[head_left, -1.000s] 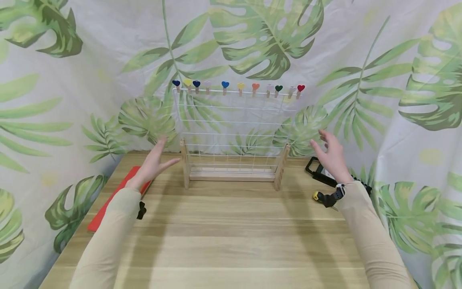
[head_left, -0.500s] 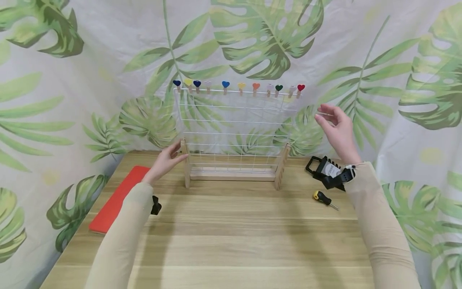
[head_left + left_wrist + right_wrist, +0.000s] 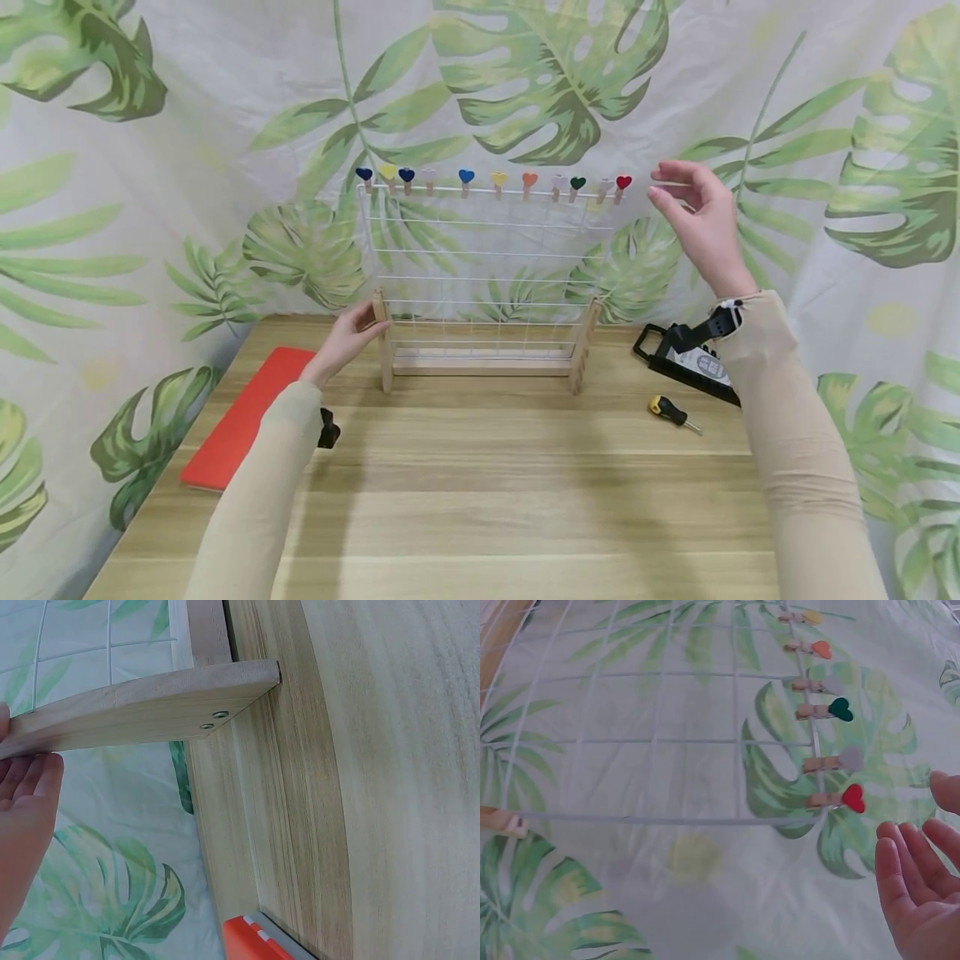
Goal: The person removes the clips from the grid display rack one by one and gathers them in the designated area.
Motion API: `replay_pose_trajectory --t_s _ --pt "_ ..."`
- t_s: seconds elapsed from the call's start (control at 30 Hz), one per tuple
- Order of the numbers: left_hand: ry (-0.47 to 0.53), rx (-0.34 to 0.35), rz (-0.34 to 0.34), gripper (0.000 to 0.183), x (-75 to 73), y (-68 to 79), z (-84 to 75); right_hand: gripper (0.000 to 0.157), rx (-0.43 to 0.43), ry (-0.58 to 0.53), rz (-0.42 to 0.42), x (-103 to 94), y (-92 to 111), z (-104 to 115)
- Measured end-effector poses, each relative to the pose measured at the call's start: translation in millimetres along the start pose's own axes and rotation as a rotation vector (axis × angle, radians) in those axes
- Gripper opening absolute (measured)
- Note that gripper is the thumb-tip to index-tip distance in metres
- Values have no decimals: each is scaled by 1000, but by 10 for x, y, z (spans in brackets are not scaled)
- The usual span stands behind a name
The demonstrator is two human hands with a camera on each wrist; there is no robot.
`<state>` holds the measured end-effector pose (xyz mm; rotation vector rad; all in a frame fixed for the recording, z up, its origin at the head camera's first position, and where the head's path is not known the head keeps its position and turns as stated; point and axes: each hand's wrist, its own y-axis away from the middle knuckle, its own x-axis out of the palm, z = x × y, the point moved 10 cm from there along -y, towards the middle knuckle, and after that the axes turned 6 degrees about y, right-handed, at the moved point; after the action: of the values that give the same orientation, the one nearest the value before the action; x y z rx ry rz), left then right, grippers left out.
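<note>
one wire rack (image 3: pixel 480 279) stood upright.
left hand (image 3: pixel 345 340) pinched its wooden post (image 3: pixel 385 360) — right hand (image 3: pixel 707 223), thumb and fingertips parted, hovered near the red heart clip (image 3: pixel 624 182).

A white wire grid (image 3: pixel 480 253) stands upright in a pale wooden stand (image 3: pixel 482 367) at the centre of the head view. Heart-topped clothespins (image 3: pixel 466 177) are clipped along its top wire, dark blue at the left end, red at the right; the palest look lilac, though blurred.
</note>
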<state>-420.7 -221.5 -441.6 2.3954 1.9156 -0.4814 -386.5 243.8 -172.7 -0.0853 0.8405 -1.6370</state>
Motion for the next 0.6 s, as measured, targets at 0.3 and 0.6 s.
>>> replay_pose_trajectory --t_s 0.3,0.6 --pt "-2 7 -1 58 -69 -16 137 36 -29 -6 113 283 -285 360" --pt "52 -38 18 59 -63 -18 218 35 -93 41 274 918 -478 729"
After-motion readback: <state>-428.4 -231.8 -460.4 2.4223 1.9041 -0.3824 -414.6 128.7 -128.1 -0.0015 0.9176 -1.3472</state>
